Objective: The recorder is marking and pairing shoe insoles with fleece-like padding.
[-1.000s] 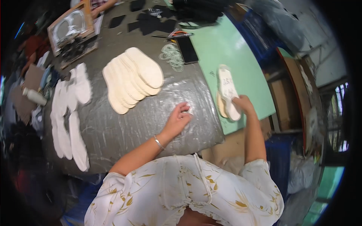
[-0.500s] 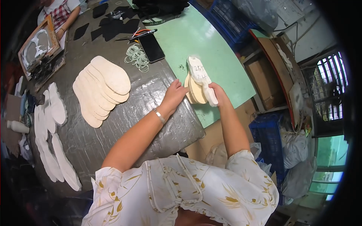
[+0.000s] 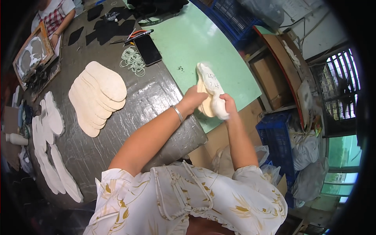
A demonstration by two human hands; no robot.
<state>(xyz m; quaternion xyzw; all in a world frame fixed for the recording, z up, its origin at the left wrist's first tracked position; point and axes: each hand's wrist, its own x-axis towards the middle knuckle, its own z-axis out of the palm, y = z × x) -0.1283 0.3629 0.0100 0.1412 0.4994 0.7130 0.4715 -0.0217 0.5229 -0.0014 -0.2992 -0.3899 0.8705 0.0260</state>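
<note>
Above the green board's near edge I hold a small stack of insoles between both hands. On top lies a white insole [image 3: 215, 87] with handwriting on it, slightly blurred; cream insoles [image 3: 205, 105] show beneath it on the left. My left hand [image 3: 192, 99] grips the stack's left side, thumb over the cream edge. My right hand [image 3: 229, 105] is closed round the white insole's near right side, its fingers mostly hidden underneath. Left of my arms, a fanned pile of cream insoles [image 3: 102, 93] rests on the grey-covered table [image 3: 145, 105].
White insoles [image 3: 55, 115] lie along the table's left side. A black phone [image 3: 147, 50], pale green rubber bands [image 3: 132, 61] and pens sit near the green board [image 3: 178, 43]. Another person's arm [image 3: 62, 29] is at far left, beside a wooden frame [image 3: 33, 55]. Blue crates [image 3: 276, 137] stand right.
My left hand has moved right and now grips the cream insoles' edge, its thumb over them. The stack has shifted slightly toward me and turned a little.
</note>
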